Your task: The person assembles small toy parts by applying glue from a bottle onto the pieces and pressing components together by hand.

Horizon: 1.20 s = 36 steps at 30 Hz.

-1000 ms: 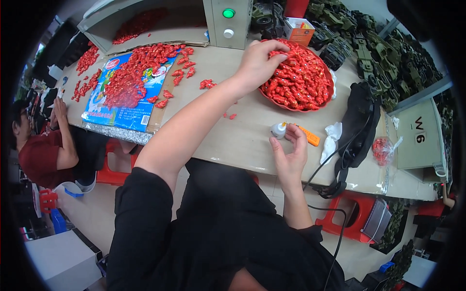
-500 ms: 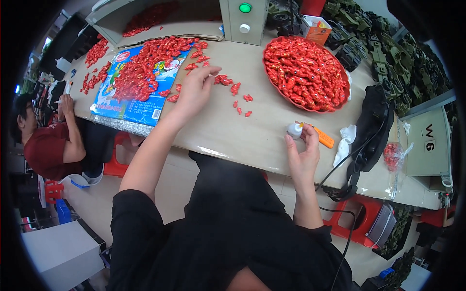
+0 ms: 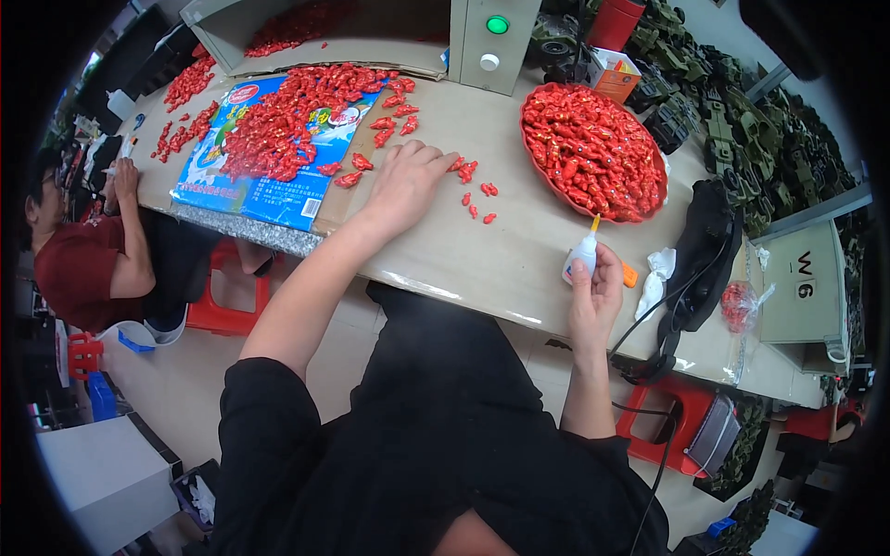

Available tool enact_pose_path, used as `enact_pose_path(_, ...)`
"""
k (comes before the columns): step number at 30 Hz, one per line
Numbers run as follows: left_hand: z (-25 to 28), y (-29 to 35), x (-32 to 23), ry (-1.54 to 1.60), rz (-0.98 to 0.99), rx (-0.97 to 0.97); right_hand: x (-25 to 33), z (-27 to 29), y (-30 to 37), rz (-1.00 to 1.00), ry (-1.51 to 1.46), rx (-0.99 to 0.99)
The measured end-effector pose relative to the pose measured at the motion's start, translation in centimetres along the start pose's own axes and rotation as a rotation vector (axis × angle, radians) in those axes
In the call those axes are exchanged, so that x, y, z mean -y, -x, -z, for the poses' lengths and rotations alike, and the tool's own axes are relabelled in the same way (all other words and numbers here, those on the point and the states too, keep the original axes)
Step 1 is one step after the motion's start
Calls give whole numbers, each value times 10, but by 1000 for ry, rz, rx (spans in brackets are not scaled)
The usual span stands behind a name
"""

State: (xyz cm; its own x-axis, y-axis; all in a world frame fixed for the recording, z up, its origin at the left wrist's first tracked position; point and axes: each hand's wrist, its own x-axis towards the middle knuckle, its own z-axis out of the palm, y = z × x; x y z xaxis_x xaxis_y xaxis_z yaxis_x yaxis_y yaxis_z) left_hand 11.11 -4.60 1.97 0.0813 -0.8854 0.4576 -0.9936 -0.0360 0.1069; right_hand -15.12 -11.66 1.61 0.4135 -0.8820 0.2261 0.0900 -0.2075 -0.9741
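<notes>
My right hand (image 3: pixel 596 289) is closed around a small white squeeze bottle (image 3: pixel 581 259) with a yellow nozzle, tilted with its tip upward near the bowl's lower rim. Palm down over the table, my left hand (image 3: pixel 405 188) has its fingers bent a little and reaching toward small red figurines (image 3: pixel 466 171); its thumb is hidden. Several smaller red pieces (image 3: pixel 489 189) lie just right of it. On a blue printed sheet (image 3: pixel 295 206) to the left, many red figurines (image 3: pixel 278 139) are heaped. A red bowl (image 3: pixel 533 153) holds a tall pile of the same kind.
An orange object (image 3: pixel 629 275) shows partly behind my right hand. Beside it lie a crumpled white tissue (image 3: pixel 656 281) and a black strap-like bundle (image 3: pixel 705 250) with a cable. A grey box with a green button (image 3: pixel 498 25) stands behind. Another person (image 3: pixel 93 269) sits at the left.
My left hand has shifted right and down onto the table by the small red pieces. My right hand has turned the bottle so its nozzle points up. The view has shifted slightly.
</notes>
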Motion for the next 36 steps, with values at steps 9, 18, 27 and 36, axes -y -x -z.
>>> enact_pose_path(9, -7, -11, 4, 69, 60, 42, 3, 3, 3, -39, -147, 11)
enact_pose_path(18, 17, 43, -68, 1561, 758, -307, 10, -12, -6, -284, -814, 68)
enact_pose_path(27, 4, 47, -87, 1647, 702, -304, 2, -33, -15, -261, -859, 155)
enact_pose_path(36, 0, 49, -94, 1474, 744, -274, 2, -40, -10, -130, -584, 198)
